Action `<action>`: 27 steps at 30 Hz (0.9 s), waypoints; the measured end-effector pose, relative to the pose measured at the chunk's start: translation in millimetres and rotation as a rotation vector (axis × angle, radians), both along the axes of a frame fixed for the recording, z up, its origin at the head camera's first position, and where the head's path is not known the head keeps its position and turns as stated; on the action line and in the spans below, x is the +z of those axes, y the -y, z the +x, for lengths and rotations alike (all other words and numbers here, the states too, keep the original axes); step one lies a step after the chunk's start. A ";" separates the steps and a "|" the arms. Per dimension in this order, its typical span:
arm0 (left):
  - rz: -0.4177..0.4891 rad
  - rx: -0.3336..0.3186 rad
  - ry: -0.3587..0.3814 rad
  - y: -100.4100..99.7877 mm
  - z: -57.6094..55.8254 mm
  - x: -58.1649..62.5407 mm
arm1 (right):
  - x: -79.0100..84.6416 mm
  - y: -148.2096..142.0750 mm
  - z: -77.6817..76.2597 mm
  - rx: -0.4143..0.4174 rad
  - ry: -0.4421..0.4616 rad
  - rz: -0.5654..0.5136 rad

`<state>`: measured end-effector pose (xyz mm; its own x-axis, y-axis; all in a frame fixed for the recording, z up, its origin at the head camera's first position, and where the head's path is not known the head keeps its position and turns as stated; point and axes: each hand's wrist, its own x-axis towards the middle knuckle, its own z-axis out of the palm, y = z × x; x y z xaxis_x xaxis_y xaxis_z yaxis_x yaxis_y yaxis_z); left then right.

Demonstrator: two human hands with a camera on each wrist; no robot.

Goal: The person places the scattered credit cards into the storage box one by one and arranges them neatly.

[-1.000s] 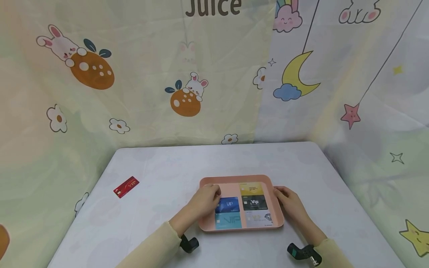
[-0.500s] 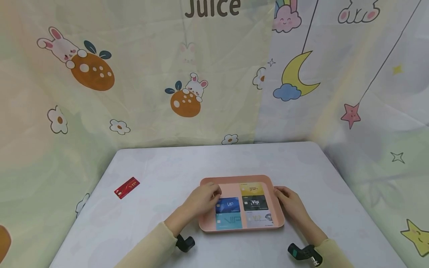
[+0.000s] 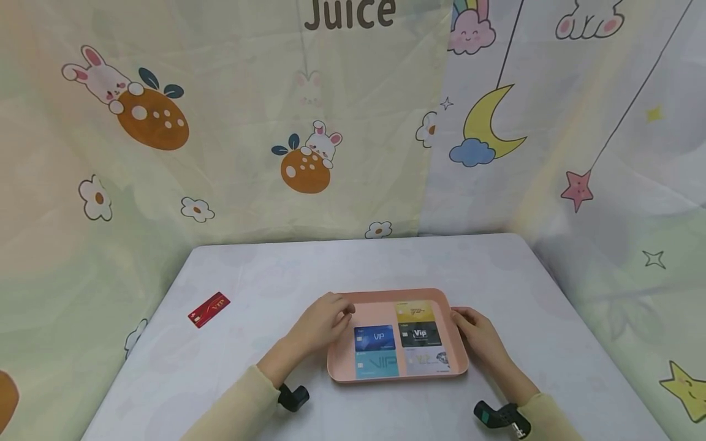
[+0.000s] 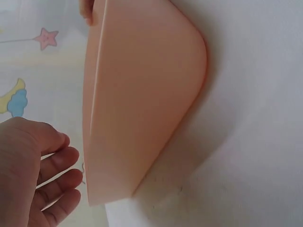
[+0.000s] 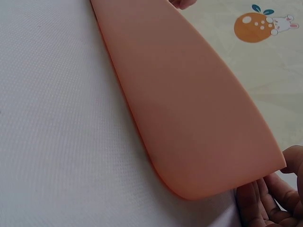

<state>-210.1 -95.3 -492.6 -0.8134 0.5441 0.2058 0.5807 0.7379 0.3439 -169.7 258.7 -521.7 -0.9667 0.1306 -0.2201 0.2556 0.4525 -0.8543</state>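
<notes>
A pink tray [image 3: 342, 361] lies on the table with several VIP cards in two columns. A blue card [image 3: 375, 337] and a teal card [image 3: 376, 364] lie at left. The gold card [image 3: 415, 311], black card [image 3: 420, 334] and silver card [image 3: 426, 361] are at right. My left hand [image 3: 321, 322] hovers over the tray's left rim, fingers loosely bent; the left wrist view shows nothing between them. My right hand [image 3: 478, 332] grips the tray's right rim, its thumb at the edge and its fingers [image 5: 251, 203] below the rim. Away to the left lies a red card [image 3: 209, 309].
The white table [image 3: 276, 269] reaches back to a printed fabric wall [image 3: 242, 122]. Black wrist cameras are strapped to both forearms, the left camera [image 3: 293, 398] and the right camera [image 3: 499, 418] both near the front.
My left hand has drawn back leftward from over the tray, off the upper left of the blue card. My right hand and the cards stay in place.
</notes>
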 end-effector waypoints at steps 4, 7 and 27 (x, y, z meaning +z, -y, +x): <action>-0.016 0.032 -0.043 9.8 -1.8 0.4 | 0.9 0.5 0.0 0.001 -0.003 0.000; -0.026 0.053 -0.073 17.3 -2.8 0.4 | 1.5 0.9 0.2 0.001 -0.001 -0.004; 0.008 0.187 -0.116 77.2 -11.7 -2.2 | -0.3 0.2 -0.5 0.001 0.002 -0.004</action>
